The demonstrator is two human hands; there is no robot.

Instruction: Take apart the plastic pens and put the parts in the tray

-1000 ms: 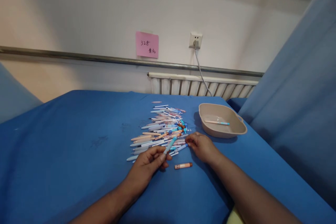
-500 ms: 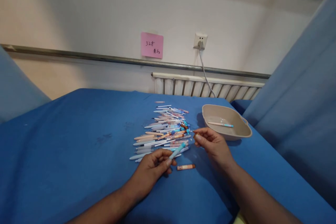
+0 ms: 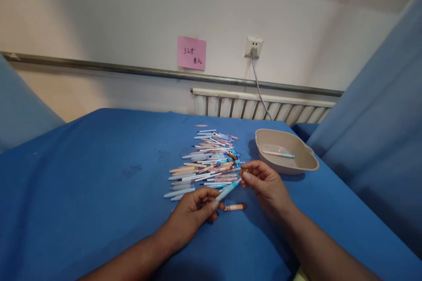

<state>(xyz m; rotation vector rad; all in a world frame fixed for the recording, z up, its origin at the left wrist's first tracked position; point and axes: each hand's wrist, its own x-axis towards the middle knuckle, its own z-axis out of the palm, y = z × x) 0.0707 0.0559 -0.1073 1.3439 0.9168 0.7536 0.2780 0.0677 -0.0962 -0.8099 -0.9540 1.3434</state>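
My left hand (image 3: pixel 198 206) is closed around a light-blue pen barrel (image 3: pixel 228 190), which slants up to the right. My right hand (image 3: pixel 265 183) pinches a small brown pen part (image 3: pixel 244 172) right at the barrel's upper end; whether the two are joined I cannot tell. Just beneath the barrel, a short orange pen barrel (image 3: pixel 235 207) with a brown end lies on the cloth. Beyond my left hand spreads a pile of pen parts (image 3: pixel 189 170): pale blue and peach barrels, white refills, and small blue and brown pieces.
A beige plastic basin (image 3: pixel 288 167) stands to the right, with one peach-and-blue pen (image 3: pixel 278 154) inside. Blue cloth (image 3: pixel 99 175) covers the table. Behind it are a radiator (image 3: pixel 231 104), a plugged-in socket (image 3: pixel 253 47) and a pink note (image 3: pixel 191 52). Curtains (image 3: pixel 369 118) hang at both sides.
My hands have come together: the barrel's tip has moved up and right, meeting the brown part in my right fingers. The view has shifted slightly.
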